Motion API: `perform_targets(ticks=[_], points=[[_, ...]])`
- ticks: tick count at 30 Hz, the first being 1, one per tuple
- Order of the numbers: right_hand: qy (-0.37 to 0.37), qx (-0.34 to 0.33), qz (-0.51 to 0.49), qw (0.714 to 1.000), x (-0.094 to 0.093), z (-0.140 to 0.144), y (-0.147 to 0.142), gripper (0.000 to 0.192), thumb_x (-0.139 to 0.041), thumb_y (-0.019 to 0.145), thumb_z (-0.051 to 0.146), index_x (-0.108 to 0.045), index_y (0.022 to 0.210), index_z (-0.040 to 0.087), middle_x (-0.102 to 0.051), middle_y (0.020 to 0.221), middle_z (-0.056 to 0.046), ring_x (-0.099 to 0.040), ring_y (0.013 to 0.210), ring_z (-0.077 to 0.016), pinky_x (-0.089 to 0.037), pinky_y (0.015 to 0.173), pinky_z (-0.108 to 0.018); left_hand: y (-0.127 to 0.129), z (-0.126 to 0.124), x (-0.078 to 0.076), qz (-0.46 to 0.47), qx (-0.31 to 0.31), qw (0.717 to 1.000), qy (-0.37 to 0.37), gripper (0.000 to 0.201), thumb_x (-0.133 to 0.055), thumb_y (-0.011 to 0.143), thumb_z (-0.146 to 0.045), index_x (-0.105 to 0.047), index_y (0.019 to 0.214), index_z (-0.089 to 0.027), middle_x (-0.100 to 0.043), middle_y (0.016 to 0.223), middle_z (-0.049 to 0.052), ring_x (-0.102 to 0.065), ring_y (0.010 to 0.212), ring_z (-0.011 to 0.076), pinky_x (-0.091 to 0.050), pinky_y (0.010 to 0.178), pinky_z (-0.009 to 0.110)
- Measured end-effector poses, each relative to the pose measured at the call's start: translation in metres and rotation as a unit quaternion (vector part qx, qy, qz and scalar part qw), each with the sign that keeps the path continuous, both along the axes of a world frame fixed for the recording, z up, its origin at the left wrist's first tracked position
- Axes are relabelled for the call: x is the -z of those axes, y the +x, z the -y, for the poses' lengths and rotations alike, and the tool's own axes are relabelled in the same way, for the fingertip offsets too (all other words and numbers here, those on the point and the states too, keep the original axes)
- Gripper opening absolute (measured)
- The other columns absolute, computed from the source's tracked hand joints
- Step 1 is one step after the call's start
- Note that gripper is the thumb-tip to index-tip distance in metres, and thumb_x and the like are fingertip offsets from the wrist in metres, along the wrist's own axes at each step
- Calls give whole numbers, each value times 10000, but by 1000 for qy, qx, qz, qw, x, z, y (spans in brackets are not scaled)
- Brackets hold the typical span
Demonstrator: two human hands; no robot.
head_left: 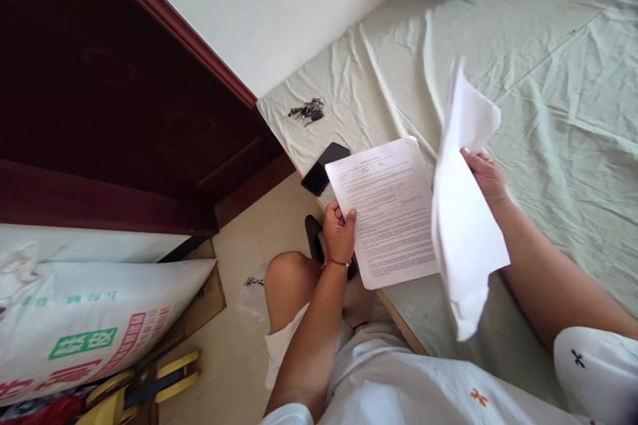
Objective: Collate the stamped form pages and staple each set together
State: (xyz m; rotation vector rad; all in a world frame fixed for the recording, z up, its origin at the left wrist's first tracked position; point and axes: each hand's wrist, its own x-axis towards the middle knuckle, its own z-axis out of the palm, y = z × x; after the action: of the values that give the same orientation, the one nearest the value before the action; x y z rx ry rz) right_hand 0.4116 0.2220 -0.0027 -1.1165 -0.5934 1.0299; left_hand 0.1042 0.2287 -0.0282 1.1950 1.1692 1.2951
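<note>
- While the person sits at the edge of a bed covered with a pale green sheet, both hands are occupied with paper.
- Left hand: closed on the lower left edge of a printed sheet, thumb on top and fingers beneath. The grip at the margin leaves the text uncovered and keeps the page flat, partly over the bed edge.
- Right hand: gripping a loose white page near its upper edge. The page hangs curled and blurred, lifted clear of the printed sheet and just to its right, apparently so that the sheet below can be read.
- Black phone: lying on the bed at the corner, partly tucked under the top left of the printed sheet.
- Bunch of keys: resting on the sheet near the wall, well apart from the papers.
- Dark wooden door: to the person's left.
- Printed sack: lying on the floor below the door, beside yellow-handled items whose kind I cannot tell.
- Dark sandal: on the floor by the person's knee, partly hidden behind the left hand.
</note>
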Motion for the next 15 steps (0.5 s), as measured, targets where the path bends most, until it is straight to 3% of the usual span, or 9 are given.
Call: perform_targets(ticks=[4,10,15], points=[[-12,25,8,1000,1,-1,-11,361,-849,683,443,-698,960,267,-773,837,-9,-758,841,-268,-634,707,-382,1,-1,-1,-21,-2,1000,-5,494,-783,774,-593,-583,1025,-217,-759,1012,72,-717,917,204,-569,849,353],[-14,-21,66,998,3,2,-23,273,-843,738,398,-735,943,252,-758,807,2,-694,641,-187,-578,572,-306,-2,0,-3,-85,-4,996,31,396,-721,844,-533,-589,1038,-214,-719,909,41,-682,836,187,-529,802,311],[-14,-34,82,996,2,3,-27,263,-820,766,381,-744,978,245,-751,784,6,-677,607,-177,-562,534,-289,-5,-2,5,-44,18,999,24,355,-685,865,-505,-578,1052,-223,-694,954,44,-661,872,190,-516,847,318]])
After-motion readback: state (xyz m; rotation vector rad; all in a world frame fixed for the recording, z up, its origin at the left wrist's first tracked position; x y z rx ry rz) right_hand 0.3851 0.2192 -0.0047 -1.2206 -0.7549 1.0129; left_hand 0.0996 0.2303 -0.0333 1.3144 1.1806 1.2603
